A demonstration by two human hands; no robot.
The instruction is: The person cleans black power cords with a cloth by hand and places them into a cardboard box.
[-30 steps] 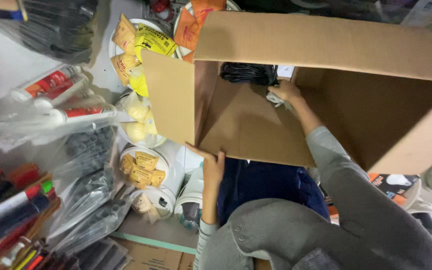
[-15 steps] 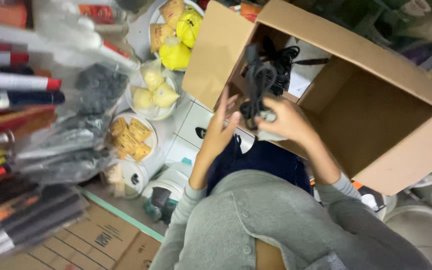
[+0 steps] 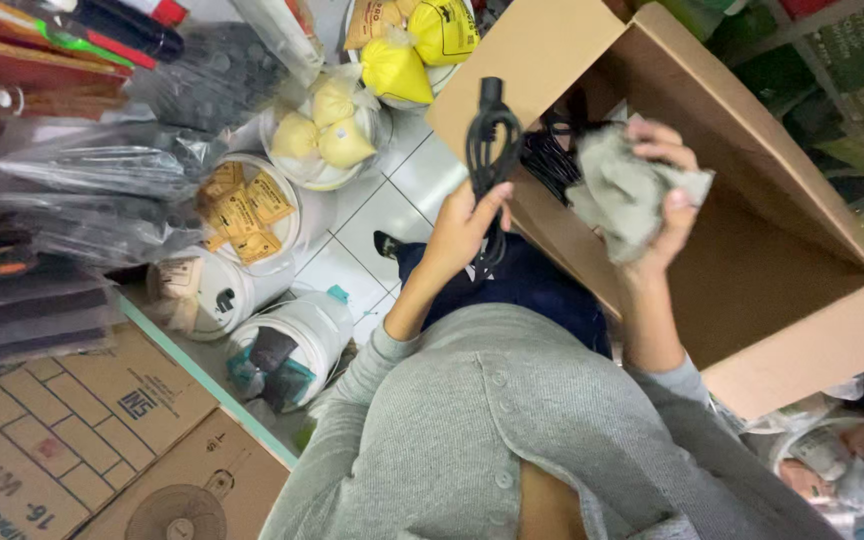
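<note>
Above the open cardboard box [image 3: 752, 270], the left hand [image 3: 464, 228] is gripping a black cable [image 3: 490, 150], the right hand [image 3: 664, 205] clutching a grey cloth [image 3: 624, 195].

The scene is lit evenly by soft overhead light, with faint glare seen on the clear plastic bags [image 3: 82, 175] at left. The inside of the cardboard box [image 3: 752, 270] is shaded. Edges are slightly stretched, and the corners are softly blurred.

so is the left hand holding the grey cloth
No, the left hand grips a coiled black cable; the grey cloth is in the right hand.
</note>
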